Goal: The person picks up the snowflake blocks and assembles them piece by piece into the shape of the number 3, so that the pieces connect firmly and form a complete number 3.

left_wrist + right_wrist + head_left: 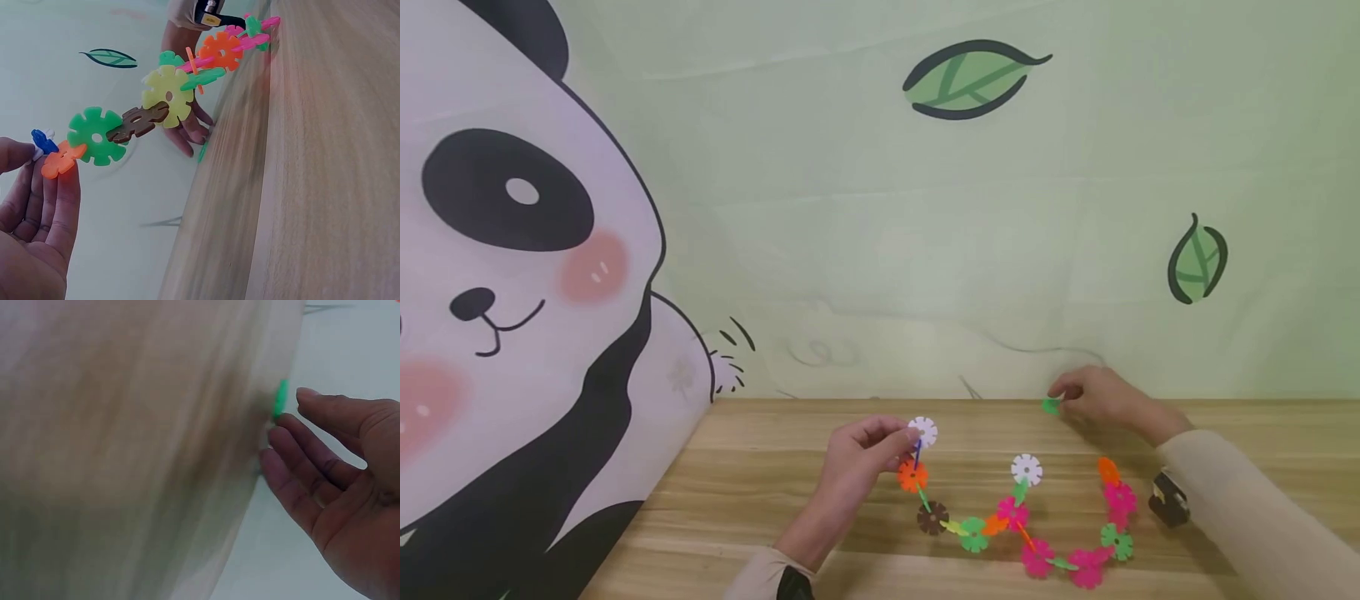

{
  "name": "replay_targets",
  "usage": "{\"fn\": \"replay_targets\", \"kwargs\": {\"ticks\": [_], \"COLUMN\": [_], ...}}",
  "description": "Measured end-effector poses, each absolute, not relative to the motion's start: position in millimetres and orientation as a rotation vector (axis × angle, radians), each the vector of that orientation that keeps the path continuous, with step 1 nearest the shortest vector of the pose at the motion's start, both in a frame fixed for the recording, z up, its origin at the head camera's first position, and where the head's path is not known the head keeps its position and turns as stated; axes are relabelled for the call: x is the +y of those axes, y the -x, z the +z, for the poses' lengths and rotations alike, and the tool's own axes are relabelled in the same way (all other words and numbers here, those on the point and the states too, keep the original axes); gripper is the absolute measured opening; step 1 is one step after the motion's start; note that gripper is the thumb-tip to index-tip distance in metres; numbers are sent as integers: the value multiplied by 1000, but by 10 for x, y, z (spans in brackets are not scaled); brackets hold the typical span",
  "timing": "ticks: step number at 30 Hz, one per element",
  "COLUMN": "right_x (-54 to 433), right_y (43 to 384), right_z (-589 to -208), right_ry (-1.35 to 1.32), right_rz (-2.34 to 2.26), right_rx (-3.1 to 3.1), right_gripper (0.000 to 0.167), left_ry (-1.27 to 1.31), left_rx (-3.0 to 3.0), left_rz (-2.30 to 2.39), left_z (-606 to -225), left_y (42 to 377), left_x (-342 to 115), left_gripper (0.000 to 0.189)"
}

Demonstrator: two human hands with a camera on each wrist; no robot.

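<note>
A chain of slotted plastic snowflake discs [974,534] in several colours hangs and curves over the table. My left hand [859,458] pinches its left end between thumb and fingers, at a white disc [923,432] and a blue disc [44,141]. An orange disc [63,159] there lies against the fingertips. At the table's back edge, my right hand [1101,396] reaches toward a single green disc [1050,406]. In the right wrist view, the green disc stands at the index fingertip, with the thumb [337,412] apart from it.
The wood-grain table [737,483] ends at a pale green backdrop [850,208] printed with a panda [610,333] and leaves. A white disc [1026,470] sticks up from the chain's middle. The chain's right end, an orange disc [1108,471], is beside the right wrist.
</note>
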State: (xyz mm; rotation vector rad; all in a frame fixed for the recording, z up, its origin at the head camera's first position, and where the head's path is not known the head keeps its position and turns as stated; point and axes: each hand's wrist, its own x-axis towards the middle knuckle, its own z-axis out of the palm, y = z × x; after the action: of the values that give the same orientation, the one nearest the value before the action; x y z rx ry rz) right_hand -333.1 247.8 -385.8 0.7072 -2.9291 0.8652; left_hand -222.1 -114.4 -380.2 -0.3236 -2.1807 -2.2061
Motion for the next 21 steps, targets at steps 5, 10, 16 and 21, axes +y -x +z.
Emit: {"fn": "replay_targets", "kwargs": {"ticks": [5,10,16,21], "right_x": [2474,2474,2483,2440], "right_y": [3331,3331,3289,3167], "right_z": [-3917,-3962,-3942,-3793], "right_ry": [-744,-719,-724,-728], "right_rz": [770,741,854,1020], "right_rx": [-2942,-2964,-2978,-2930], "right_gripper": [20,17,23,20], "left_ry": [328,341,344,352], "left_rx": [-2178,-2179,-2182,-2180], "left_rz": [-2216,-2217,-2212,-2207], "left_z": [-3801,-3804,-3816,-3822], "left_y": [2227,2234,2237,2234], "left_x": [-1138,-1141,-1151,-1158], "left_gripper": [20,19,19,21]}}
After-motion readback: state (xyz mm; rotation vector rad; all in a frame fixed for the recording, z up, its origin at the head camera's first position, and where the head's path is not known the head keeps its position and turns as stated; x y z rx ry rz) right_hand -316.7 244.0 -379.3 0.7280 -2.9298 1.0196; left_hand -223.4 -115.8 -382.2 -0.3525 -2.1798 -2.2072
